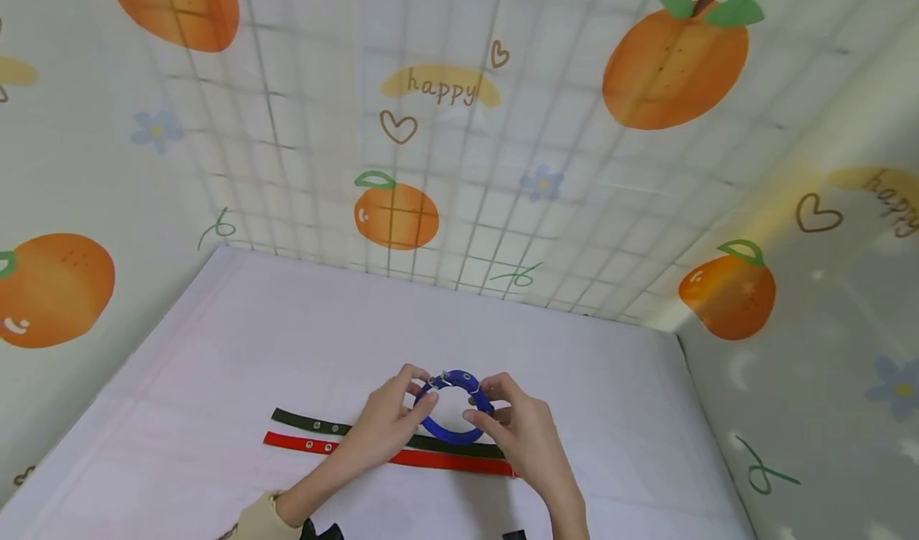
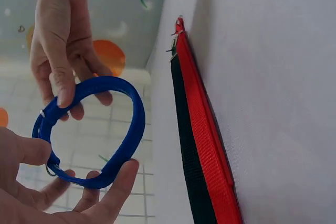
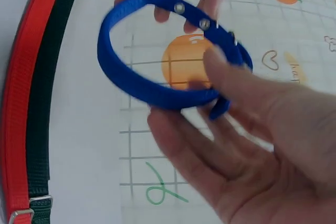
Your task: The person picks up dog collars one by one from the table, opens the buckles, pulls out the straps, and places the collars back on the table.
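Observation:
A blue collar (image 1: 451, 436) with metal eyelets is fastened into a round loop, held up above the table between both hands. My left hand (image 1: 388, 419) pinches its left side, thumb at the inner edge and fingers outside. My right hand (image 1: 530, 427) grips the opposite side between thumb and fingers. In the right wrist view, eyelets show along the band of the blue collar (image 3: 157, 95), and the right thumb lies near its buckle and loose tail. Seen from the left wrist, the blue loop (image 2: 139, 116) stands open and rounded, with fingers on both sides.
A dark green collar (image 1: 296, 420) and a red collar (image 1: 445, 460) lie stretched out side by side on the white table (image 1: 287, 325), below the hands. Their metal buckles (image 3: 41, 201) are at the right end. Fruit-printed sheets (image 1: 445, 141) wall the table's back and sides.

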`<state>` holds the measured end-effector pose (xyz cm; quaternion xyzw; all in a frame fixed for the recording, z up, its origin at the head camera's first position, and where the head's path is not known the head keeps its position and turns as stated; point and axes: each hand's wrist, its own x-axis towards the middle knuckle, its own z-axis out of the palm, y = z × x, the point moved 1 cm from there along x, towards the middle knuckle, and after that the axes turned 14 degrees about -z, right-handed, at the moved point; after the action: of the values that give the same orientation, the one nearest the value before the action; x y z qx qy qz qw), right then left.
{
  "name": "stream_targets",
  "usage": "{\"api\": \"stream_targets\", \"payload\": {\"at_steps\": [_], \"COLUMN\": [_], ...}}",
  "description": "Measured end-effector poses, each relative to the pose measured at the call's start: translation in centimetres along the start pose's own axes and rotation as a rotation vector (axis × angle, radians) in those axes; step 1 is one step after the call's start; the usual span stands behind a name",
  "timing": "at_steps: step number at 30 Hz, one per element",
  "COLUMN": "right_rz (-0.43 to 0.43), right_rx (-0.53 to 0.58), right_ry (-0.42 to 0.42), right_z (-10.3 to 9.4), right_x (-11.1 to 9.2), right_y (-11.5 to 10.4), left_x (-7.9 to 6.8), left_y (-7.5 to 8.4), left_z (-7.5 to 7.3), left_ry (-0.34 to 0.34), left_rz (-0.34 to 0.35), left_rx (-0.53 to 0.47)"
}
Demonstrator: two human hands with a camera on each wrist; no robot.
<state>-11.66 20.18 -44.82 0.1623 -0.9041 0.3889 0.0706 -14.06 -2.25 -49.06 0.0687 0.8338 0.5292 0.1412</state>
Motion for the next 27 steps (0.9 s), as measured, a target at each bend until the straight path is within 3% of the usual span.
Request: {"api": "stream_targets", "payload": {"at_steps": [9,16,21,27], "right_rz": [-0.109,-0.108,-0.148,-0.161], "right_rx": [0.07,0.078,0.1,0.126], "right_ry": [-0.137,-0.063,-0.005,0.005], "right_z": [0.0,0.5,1.0,1.4], "right_x": [-0.8,-1.1,-1.2,-1.3], "right_y": [-1.5,-3.0,-3.9,-4.1], "left_x": [-2.7,-4.1,-5.1,-5.5], "left_y": [0.4,1.0,1.5,1.5], "left_z": [-0.6,-0.6,-0.6,-0.7], "left_ry": [0.031,0.083,0.084,0.088], "left_rz": [0.014,0.006,0.001,0.0], "left_rx": [0.081,0.107,0.136,0.155]}}
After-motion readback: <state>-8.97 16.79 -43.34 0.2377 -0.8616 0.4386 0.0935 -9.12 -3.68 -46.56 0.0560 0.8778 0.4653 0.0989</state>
